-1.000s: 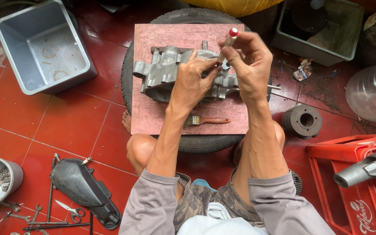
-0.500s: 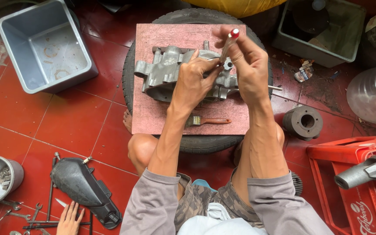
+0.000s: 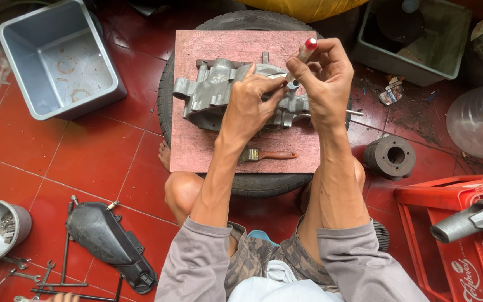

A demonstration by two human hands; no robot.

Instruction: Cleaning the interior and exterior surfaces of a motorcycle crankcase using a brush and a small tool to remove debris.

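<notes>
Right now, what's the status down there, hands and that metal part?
Left hand pressing on grey engine casing. Right hand gripping red-tipped tool upright at casing. Paintbrush beside, nothing blocking.

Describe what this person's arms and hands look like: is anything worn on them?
Both hands, left and right, are bare: no gloves, and no rings or watch that I can make out. The forearms are uncovered too. Grey long sleeves are pushed up to about the elbows on both arms, loose and plain, without markings.

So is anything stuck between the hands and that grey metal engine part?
Nothing visible: the left hand rests directly on the grey metal engine casing, and the right hand holds a red-tipped tube above it.
</notes>
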